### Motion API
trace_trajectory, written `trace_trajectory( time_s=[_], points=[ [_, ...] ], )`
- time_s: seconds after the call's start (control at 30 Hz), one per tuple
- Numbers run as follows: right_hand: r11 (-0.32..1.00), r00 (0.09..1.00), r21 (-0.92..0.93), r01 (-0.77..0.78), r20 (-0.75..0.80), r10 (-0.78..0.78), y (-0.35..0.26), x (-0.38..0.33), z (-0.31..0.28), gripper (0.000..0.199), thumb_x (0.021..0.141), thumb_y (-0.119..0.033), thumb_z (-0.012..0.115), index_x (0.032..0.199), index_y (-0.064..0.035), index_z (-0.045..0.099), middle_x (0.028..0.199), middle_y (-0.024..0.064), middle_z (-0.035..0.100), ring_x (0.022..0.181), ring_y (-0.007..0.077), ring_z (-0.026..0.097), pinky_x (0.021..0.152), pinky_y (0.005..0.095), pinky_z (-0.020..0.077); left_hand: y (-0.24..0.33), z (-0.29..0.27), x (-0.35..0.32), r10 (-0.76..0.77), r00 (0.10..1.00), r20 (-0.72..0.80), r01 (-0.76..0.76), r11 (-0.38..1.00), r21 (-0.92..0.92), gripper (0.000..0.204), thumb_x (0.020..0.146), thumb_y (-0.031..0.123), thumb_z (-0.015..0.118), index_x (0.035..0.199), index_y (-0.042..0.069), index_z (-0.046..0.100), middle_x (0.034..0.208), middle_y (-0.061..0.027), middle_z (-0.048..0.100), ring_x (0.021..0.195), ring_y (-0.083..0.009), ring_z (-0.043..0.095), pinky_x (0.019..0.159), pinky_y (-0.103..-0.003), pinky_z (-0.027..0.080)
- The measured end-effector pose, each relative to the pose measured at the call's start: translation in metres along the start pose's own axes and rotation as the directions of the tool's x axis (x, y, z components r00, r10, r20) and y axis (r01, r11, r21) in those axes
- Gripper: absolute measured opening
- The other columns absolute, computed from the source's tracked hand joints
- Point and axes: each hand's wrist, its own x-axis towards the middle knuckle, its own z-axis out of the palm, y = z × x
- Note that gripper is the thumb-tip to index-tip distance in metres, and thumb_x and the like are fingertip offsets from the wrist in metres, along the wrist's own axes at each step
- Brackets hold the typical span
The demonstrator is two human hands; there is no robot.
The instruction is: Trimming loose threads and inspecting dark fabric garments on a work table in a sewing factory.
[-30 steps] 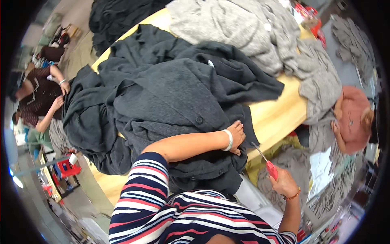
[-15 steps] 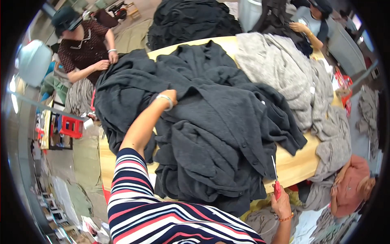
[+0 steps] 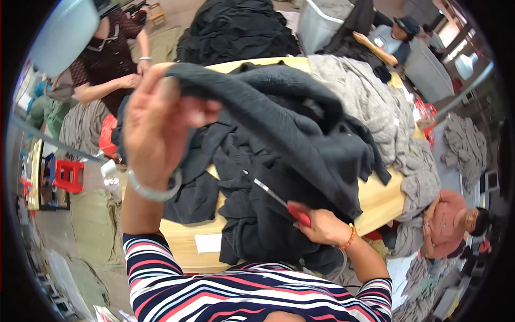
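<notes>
Close to the camera, my left hand point(image 3: 153, 126) is raised, slightly blurred, with its fingers closed on the edge of a dark grey knitted cardigan point(image 3: 284, 126). The garment stretches from it in a long fold toward the right of the table. My right hand point(image 3: 326, 228) grips red-handled scissors point(image 3: 299, 213), their slim metal blades pointing up and left beneath the lifted cloth. Whether the blades touch fabric I cannot tell. Under the lifted cardigan lie more dark grey knits point(image 3: 198, 193) on the wooden table point(image 3: 389, 206).
Light grey knits point(image 3: 348, 80) drape over the table's right side. A white card point(image 3: 208, 243) lies near the front edge. Behind stands a black garment heap point(image 3: 236, 32) beside a grey bin point(image 3: 316, 27). Co-workers are at far left, far right and right. A red stool point(image 3: 68, 176) stands left.
My left hand has lifted the cardigan's edge up and toward the camera, from lying on the table. My right hand with the scissors has moved left and inward over the table.
</notes>
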Motion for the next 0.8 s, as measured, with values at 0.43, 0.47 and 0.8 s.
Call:
trace_trajectory(
  time_s=[0.43, 0.47, 0.8],
  points=[
    [0.418, 0.682, -0.844, 0.335, -0.089, -0.726, -0.066, 0.25, -0.165, 0.017, 0.083, -0.018, 0.054, 0.087, -0.006, 0.065, 0.084, 0.0122, 0.065, 0.08, 0.0292, 0.06, 0.078, 0.0373, 0.0483, 0.116, -0.212, -0.155, 0.232, 0.769, -0.595, -0.284, 0.959, 0.008, 0.016, 0.095, 0.009, 0.051, 0.103, -0.003, 0.057, 0.098, -0.0176, 0.064, 0.096, -0.024, 0.062, 0.096, -0.037, 0.05],
    [0.015, 0.556, -0.946, 0.322, 0.177, -0.812, -0.049, 0.286, -0.173, 0.02, 0.084, -0.02, 0.052, 0.086, -0.0045, 0.064, 0.082, 0.0114, 0.064, 0.073, 0.0278, 0.059, 0.072, 0.0377, 0.0494, 0.114, -0.227, -0.154, 0.23, 0.729, -0.644, -0.263, 0.964, 0.045, 0.016, 0.095, 0.009, 0.052, 0.104, -0.003, 0.056, 0.099, -0.0185, 0.064, 0.098, -0.0255, 0.062, 0.098, -0.039, 0.048],
    [0.943, 0.992, -0.312, -0.113, -0.091, 0.089, -0.007, 0.186, -0.087, 0.024, 0.081, -0.015, 0.056, 0.099, 0.0001, 0.058, 0.094, 0.0237, 0.065, 0.095, 0.0387, 0.063, 0.08, 0.0449, 0.0483, -0.005, -0.258, -0.252, -0.193, 0.572, -0.797, 0.631, 0.724, 0.277, 0.041, 0.094, 0.019, 0.056, 0.132, 0.006, 0.043, 0.118, -0.0104, 0.06, 0.103, -0.0186, 0.058, 0.088, -0.03, 0.046]
  ],
)
